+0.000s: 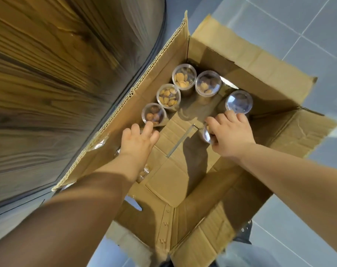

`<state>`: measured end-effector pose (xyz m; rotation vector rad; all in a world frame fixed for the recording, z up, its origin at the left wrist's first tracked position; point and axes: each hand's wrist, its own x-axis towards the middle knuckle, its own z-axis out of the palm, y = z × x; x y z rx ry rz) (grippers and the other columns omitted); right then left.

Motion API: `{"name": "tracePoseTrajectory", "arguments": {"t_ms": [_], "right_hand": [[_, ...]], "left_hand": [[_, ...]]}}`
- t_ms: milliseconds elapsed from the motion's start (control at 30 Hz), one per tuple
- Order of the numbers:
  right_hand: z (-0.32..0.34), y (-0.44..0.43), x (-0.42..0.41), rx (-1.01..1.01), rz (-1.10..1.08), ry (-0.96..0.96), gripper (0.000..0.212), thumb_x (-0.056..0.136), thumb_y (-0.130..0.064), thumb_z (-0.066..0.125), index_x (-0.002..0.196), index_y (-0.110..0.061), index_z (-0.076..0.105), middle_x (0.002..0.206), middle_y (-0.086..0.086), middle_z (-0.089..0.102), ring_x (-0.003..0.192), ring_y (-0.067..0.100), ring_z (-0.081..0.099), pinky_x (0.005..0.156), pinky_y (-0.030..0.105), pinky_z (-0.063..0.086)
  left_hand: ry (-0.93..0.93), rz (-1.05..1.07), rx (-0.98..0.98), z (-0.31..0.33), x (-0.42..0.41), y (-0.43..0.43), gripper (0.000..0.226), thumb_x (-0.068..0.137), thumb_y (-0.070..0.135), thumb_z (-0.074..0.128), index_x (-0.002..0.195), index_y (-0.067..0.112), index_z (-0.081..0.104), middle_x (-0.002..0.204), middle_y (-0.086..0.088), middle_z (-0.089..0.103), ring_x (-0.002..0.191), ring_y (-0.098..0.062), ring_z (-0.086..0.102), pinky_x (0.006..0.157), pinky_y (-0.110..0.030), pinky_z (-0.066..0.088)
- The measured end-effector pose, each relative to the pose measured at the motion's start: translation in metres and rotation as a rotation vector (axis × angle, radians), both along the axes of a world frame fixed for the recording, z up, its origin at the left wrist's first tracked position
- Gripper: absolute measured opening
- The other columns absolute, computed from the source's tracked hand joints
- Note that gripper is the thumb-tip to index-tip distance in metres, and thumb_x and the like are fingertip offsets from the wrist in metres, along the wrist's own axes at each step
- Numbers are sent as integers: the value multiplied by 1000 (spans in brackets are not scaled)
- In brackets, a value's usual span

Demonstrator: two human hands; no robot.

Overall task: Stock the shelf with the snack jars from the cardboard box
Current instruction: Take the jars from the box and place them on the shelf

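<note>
Snack jar (206, 135) gripped by curled right hand (232, 134); left hand (138, 140) half-curled, grip unclear.

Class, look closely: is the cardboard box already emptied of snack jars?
No, at least five snack jars stand inside the cardboard box.

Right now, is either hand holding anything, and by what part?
The right hand grips a jar by its top rim. Whether the left hand holds anything cannot be told.
</note>
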<state>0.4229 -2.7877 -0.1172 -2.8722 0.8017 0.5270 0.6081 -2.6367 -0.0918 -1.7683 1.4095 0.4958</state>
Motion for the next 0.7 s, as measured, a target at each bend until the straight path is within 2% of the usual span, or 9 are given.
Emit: {"name": "tracePoseTrajectory", "arguments": {"t_ms": [67,133,233,333,467,600,700], "right_hand": [[22,10,-4,74,-46,57,63,69,-37,73,125,-18,51,110,7,61,107,31,51,87,39,39],[49,19,-12,129,-123,52,62,78,-43,64,132,-21,41,120,5,55,115,28,46,94,37,36],[110,41,-24,197,-284,-13,66,74,-45,66,130,-22,41,118,7,54,110,30,48,89,39,40],[189,67,-35,324,-501,-192,72,72,-40,70,135,-23,40,121,10,52,110,32,49,88,39,40],[301,94,-47,320,-622,-440,76,66,-35,72,135,-25,42,119,7,54,109,30,48,92,40,40],[407,115,-57,283,-649,-654,65,61,-36,70,122,-26,51,109,0,59,101,27,53,86,38,44],[479,137,-71,287,-564,-864,55,58,-32,74,109,-27,55,98,-9,58,95,24,55,81,38,45]], "left_hand": [[72,30,-52,19,-2,3,72,72,28,74,127,22,29,127,-7,30,106,-27,46,80,-35,38],[186,146,-107,46,-4,7,59,77,37,69,125,22,38,121,-6,40,107,-28,49,84,-38,39],[339,370,-130,103,-10,19,64,71,48,70,124,26,42,122,-4,41,113,-28,48,88,-42,41],[438,566,-289,180,-18,33,68,62,51,72,122,31,46,120,-1,43,116,-26,46,93,-40,43],[500,634,-534,296,-36,47,71,63,44,74,127,32,46,127,-3,44,116,-28,46,95,-42,42],[572,735,-812,417,-57,68,77,61,37,81,128,25,43,123,-2,49,113,-26,50,93,-37,44],[609,817,-996,504,-85,111,76,62,34,84,123,23,41,115,1,50,104,-19,53,84,-33,48]]}}
